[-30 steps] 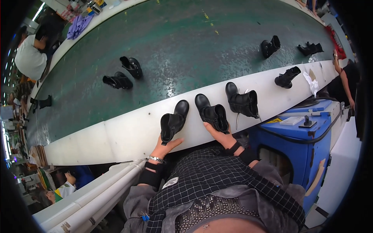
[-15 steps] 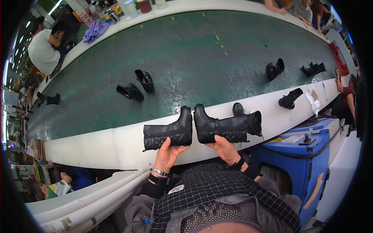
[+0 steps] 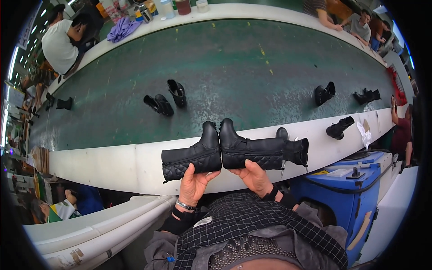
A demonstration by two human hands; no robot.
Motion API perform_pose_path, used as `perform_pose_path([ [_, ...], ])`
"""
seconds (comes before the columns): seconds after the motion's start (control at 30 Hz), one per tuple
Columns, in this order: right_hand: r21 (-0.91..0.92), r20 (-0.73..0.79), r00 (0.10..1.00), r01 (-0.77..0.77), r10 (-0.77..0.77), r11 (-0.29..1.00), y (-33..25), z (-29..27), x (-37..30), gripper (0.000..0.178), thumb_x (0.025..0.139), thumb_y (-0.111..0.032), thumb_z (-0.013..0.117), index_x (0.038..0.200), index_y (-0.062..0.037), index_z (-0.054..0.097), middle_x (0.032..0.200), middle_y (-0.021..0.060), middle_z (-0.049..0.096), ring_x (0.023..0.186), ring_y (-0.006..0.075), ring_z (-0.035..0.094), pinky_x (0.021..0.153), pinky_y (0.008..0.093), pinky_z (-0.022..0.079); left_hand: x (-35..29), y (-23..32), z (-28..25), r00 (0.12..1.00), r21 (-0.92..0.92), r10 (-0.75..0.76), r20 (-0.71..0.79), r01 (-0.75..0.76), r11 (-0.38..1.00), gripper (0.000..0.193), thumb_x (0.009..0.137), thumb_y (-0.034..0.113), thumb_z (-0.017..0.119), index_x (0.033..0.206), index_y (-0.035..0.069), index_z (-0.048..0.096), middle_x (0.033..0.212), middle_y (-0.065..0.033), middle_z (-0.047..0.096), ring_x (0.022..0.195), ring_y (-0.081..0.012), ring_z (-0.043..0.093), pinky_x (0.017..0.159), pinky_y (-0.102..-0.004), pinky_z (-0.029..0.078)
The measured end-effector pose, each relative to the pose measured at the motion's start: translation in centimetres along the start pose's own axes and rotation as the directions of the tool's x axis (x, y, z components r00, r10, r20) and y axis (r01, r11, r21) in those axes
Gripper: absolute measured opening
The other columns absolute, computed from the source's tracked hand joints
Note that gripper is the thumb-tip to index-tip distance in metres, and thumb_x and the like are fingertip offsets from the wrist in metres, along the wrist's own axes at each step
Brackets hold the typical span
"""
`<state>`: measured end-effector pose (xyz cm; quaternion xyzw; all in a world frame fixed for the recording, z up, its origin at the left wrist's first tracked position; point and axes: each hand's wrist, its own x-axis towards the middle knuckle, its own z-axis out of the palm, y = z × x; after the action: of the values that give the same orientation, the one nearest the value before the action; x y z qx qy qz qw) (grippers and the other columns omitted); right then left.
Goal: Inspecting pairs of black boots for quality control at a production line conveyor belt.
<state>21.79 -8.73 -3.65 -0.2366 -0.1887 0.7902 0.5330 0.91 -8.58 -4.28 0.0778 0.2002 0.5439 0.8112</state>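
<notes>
Two black boots with quilted shafts lie sideways in my hands, soles turned toward each other and touching or nearly so. My left hand [image 3: 195,185] is closed on the left boot [image 3: 191,155], thumb on its quilted side near the heel. The right boot [image 3: 252,150] is gripped the same way by my right hand [image 3: 255,178]. Toes of both point away from me, over the white table edge. Just behind the right boot's shaft stands another black boot [image 3: 295,150], partly hidden by it.
A green conveyor belt [image 3: 225,67] runs across, with a pair of boots [image 3: 158,104] left of centre and more boots [image 3: 325,93] to the right. One boot [image 3: 339,128] stands on the white ledge [image 3: 108,166]. A blue machine [image 3: 337,202] is at my right. Several people sit around.
The two held boots have come together, closing the gap between their soles. The view has shifted slightly, so the boots on the belt appear further right.
</notes>
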Motion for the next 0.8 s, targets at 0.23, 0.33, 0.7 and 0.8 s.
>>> perform_pose_path([
  [0.23,-0.005,0.001,1.0,0.022,-0.022,1.0,0.0,0.3,-0.1,0.038,0.091,-0.022,0.053,0.124,-0.002,0.051,0.124,0.0109,0.055,0.117,0.0222,0.051,0.103,0.0417,0.038,0.0,-0.1,-0.2,1.0,0.023,-0.002,0.011,0.002,1.0,0.05,0.094,0.029,0.051,0.134,0.005,0.035,0.132,-0.0152,0.046,0.124,-0.0309,0.045,0.1,-0.0551,0.04],
  [0.33,-0.011,-0.004,1.0,0.009,-0.009,1.0,-0.1,0.3,-0.2,0.039,0.091,-0.021,0.053,0.124,-0.002,0.051,0.124,0.0111,0.055,0.118,0.0225,0.051,0.104,0.0417,0.037,0.0,-0.2,-0.1,1.0,0.034,-0.002,0.009,0.002,0.999,0.05,0.094,0.029,0.051,0.135,0.005,0.035,0.133,-0.015,0.046,0.124,-0.0307,0.045,0.1,-0.0549,0.04],
  [0.7,-0.338,-0.146,0.984,0.048,-0.103,0.94,-0.2,-0.2,-1.1,0.039,0.087,-0.013,0.059,0.124,-0.0037,0.051,0.118,0.0087,0.057,0.109,0.0183,0.054,0.096,0.0344,0.043,-0.4,-0.7,0.0,0.993,0.321,0.113,-0.038,-0.095,0.942,0.045,0.093,0.024,0.052,0.132,0.003,0.04,0.127,-0.0145,0.051,0.119,-0.0307,0.05,0.098,-0.0531,0.044],
  [0.8,-0.645,-0.215,0.963,-0.012,-0.166,0.764,-0.1,-0.4,-1.2,0.045,0.084,-0.012,0.065,0.125,-0.0016,0.048,0.112,0.0068,0.057,0.1,0.0152,0.055,0.089,0.0282,0.044,-0.6,-1.1,-1.0,0.966,0.594,0.25,-0.068,-0.162,0.788,0.043,0.092,0.016,0.054,0.13,0.001,0.043,0.125,-0.0123,0.053,0.114,-0.0283,0.053,0.098,-0.0443,0.044],
])
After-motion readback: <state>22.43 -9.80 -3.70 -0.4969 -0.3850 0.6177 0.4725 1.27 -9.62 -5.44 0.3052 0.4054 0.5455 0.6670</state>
